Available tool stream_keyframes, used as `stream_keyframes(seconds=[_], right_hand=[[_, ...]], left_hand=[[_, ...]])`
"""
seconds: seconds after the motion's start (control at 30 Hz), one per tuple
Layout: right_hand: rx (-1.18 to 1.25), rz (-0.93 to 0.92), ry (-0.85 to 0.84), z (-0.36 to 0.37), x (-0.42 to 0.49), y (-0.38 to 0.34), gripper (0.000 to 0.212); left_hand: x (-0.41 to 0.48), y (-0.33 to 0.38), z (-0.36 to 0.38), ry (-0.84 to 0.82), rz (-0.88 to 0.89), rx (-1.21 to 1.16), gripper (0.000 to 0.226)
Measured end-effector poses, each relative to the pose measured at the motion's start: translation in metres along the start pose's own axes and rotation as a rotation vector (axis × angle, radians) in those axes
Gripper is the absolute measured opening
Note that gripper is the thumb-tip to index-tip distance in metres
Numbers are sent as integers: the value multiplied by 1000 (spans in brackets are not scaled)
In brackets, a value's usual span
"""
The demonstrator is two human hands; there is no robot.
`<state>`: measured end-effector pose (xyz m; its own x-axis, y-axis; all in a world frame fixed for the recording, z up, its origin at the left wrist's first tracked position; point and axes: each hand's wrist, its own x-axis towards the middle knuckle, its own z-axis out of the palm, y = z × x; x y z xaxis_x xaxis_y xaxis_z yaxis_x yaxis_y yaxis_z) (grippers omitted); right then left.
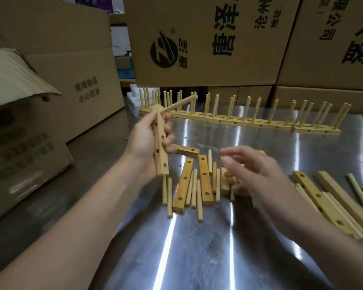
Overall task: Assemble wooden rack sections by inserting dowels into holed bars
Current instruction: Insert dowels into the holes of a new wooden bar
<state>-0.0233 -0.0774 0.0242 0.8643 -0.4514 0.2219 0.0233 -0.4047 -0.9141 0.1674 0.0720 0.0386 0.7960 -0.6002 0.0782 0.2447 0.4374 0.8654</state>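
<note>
While your left hand [147, 141] holds the holed bar [161, 151] raised above the counter [218, 248], its fingers [169, 140] wrapped round the bar's middle, one dowel [179, 104] already stands out of the hole at the top end, angled up and to the right. The rest of the holes along the face look empty. Your right hand [254, 172] hovers over the heap of loose dowels [194, 191] and spare bars [183, 183] lying on the counter. It is blurred, but its fingers look loose and spread, with nothing I can make out in them. These parts should feel light, dry and stiff: the bar will not bend, so your mid-length grip is a good one as long as you keep your fingers off the hole you mean to fill. The dowels are thin and smooth and will likely roll on the shiny metal, so pinch one near its middle to lift it, then shift towards the end for a straight push. Drive it along its own line. A thin peg forced in at a slant could jam or snap. Finished sections [239, 118] stand in a row at the far edge, pegs up, in front of the cardboard boxes [208, 38], and more bars [319, 197] lie to your right.
</note>
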Motion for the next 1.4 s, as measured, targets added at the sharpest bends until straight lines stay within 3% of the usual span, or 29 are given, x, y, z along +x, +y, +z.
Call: stream_keyframes(seconds=[0.07,0.13,0.27,0.4,0.6,0.73,0.93,1.0,1.1,1.17,1.3,1.4], right_hand=[[-377,-208,-57,14,-7,11,28],[-645,-337,-170,31,-13,16,48],[-930,-396,-296,56,-18,12,78],[-1006,-457,-333,65,-16,2,76],[-1001,-606,-379,63,-23,-2,43],[-958,-701,-413,58,-28,-2,36],[-815,-896,-276,55,-27,-2,31],[-558,-799,-158,54,-26,-2,30],[-99,-507,29,49,-24,-4,23],[113,-322,125,42,-21,-6,29],[381,31,237,22,-7,-1,35],[516,154,272,11,3,5,31]], left_hand=[[4,3,-9,91,-42,-113,33],[6,3,-15,172,-83,-201,31],[6,5,-17,226,-126,-277,30],[6,5,-15,217,-138,-273,31],[8,2,-15,186,-163,-293,30],[9,0,-18,202,-179,-341,29],[12,0,-23,254,-197,-396,28],[14,0,-24,259,-199,-398,28],[13,-1,-24,257,-209,-389,29],[10,-2,-21,247,-213,-364,29],[4,-6,-8,171,-213,-268,29],[-3,-11,3,85,-229,-205,30]])
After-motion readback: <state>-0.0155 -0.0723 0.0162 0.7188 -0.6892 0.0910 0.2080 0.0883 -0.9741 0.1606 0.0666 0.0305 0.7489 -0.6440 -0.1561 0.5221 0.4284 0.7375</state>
